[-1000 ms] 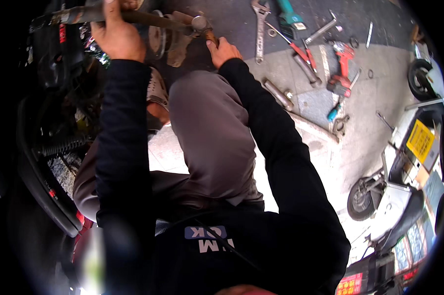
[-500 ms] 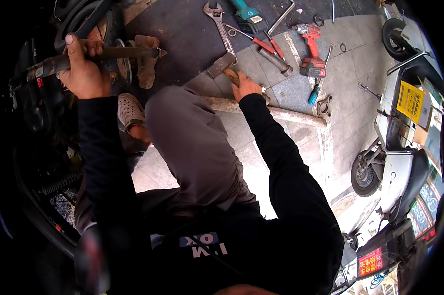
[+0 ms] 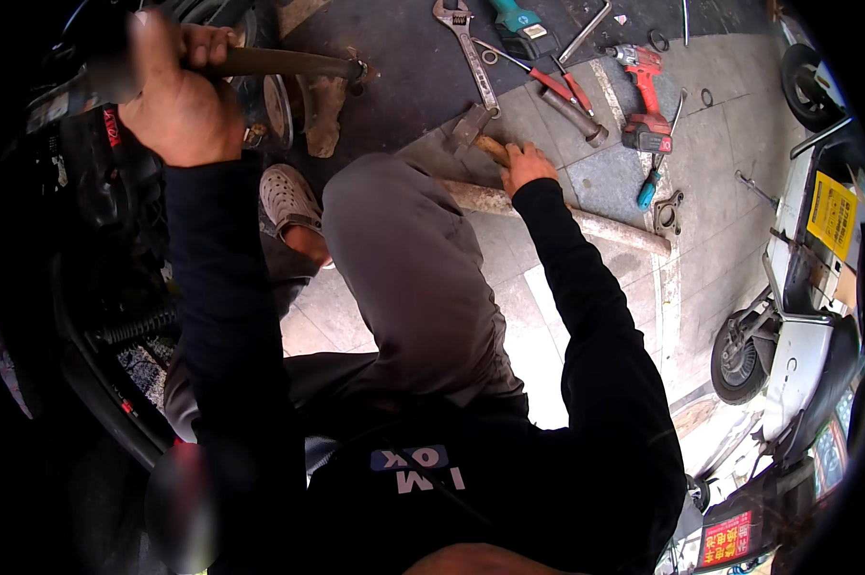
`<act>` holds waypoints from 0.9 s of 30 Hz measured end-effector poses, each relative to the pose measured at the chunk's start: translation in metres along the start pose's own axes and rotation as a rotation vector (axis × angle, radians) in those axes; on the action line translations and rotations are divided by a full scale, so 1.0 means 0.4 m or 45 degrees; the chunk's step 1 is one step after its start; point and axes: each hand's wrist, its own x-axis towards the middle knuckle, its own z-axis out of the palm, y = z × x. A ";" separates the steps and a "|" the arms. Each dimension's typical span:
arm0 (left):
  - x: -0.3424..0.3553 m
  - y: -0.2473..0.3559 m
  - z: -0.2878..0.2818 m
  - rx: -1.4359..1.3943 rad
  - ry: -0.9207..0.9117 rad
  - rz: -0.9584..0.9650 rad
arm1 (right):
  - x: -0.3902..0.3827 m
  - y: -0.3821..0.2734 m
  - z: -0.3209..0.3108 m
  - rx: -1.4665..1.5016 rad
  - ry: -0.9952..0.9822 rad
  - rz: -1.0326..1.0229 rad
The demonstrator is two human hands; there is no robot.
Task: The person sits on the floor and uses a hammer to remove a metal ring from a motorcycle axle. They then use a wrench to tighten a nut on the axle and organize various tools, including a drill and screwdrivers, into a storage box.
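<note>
My left hand (image 3: 185, 113) is at the upper left, its fingers curled round a long brown metal tube (image 3: 279, 63) and its thumb sticking up. The tube runs level to the right, and its far end has a small metal fitting. Below that end hangs a rusty brown plate (image 3: 325, 117), next to a round metal disc (image 3: 277, 107). Over the paving, my right hand (image 3: 526, 167) is closed on the short wooden handle of a hammer (image 3: 490, 146). The hammer's dark steel head (image 3: 467, 126) points up and left.
Around the hammer lie an adjustable wrench (image 3: 471, 59), red-handled pliers (image 3: 538, 75), a thick metal pin (image 3: 574, 117), a red impact wrench (image 3: 645, 96), a teal screwdriver (image 3: 649, 187) and a long pale pole (image 3: 614, 232). A white scooter (image 3: 777, 355) stands at right.
The whole view has shifted, so hands and tools appear farther right. Both hands keep the same grip, and the hammer stays close to the same spot on the paving.
</note>
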 end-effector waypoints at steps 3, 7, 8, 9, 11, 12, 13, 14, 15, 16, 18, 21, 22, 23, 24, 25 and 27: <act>-0.015 -0.072 0.012 0.019 0.072 0.039 | 0.026 -0.051 -0.034 0.194 0.162 -0.081; -0.064 -0.119 0.012 -0.035 0.111 -0.040 | 0.120 -0.183 -0.060 0.507 0.531 -0.376; -0.075 -0.079 0.020 0.030 0.194 -0.031 | 0.142 -0.231 -0.085 0.612 0.574 -0.408; -0.075 -0.045 -0.005 -0.014 0.139 -0.104 | 0.163 -0.267 -0.105 0.717 0.597 -0.451; -0.054 0.026 -0.061 -0.223 0.016 -0.219 | 0.201 -0.301 -0.117 0.705 0.625 -0.574; -0.037 0.068 -0.104 -0.302 -0.053 -0.280 | 0.204 -0.309 -0.128 0.687 0.541 -0.629; -0.019 0.126 -0.145 -0.357 -0.115 -0.332 | 0.213 -0.324 -0.139 0.686 0.456 -0.702; -0.003 0.175 -0.179 -0.451 -0.057 -0.410 | 0.219 -0.329 -0.150 0.665 0.374 -0.762; 0.001 0.223 -0.190 -0.433 0.075 -0.407 | 0.211 -0.340 -0.175 0.787 0.321 -0.799; 0.014 0.266 -0.222 -0.402 0.156 -0.414 | 0.199 -0.349 -0.203 0.908 0.265 -0.835; 0.047 0.342 -0.280 -0.319 0.338 -0.381 | 0.180 -0.354 -0.257 0.963 0.243 -0.870; 0.061 0.436 -0.339 -0.366 0.422 -0.411 | 0.156 -0.394 -0.303 1.273 0.095 -0.905; 0.060 0.463 -0.387 -0.449 0.278 -0.455 | 0.167 -0.409 -0.290 1.388 0.111 -0.942; 0.049 0.488 -0.386 -0.411 0.332 -0.468 | 0.156 -0.422 -0.304 1.355 0.114 -0.943; 0.045 0.517 -0.372 -0.371 0.381 -0.476 | 0.141 -0.431 -0.332 1.326 0.123 -0.948; 0.040 0.545 -0.365 -0.332 0.428 -0.485 | 0.125 -0.439 -0.354 1.297 0.134 -0.950; 0.019 0.603 -0.389 -0.229 0.151 -0.493 | 0.105 -0.444 -0.382 1.315 0.169 -1.031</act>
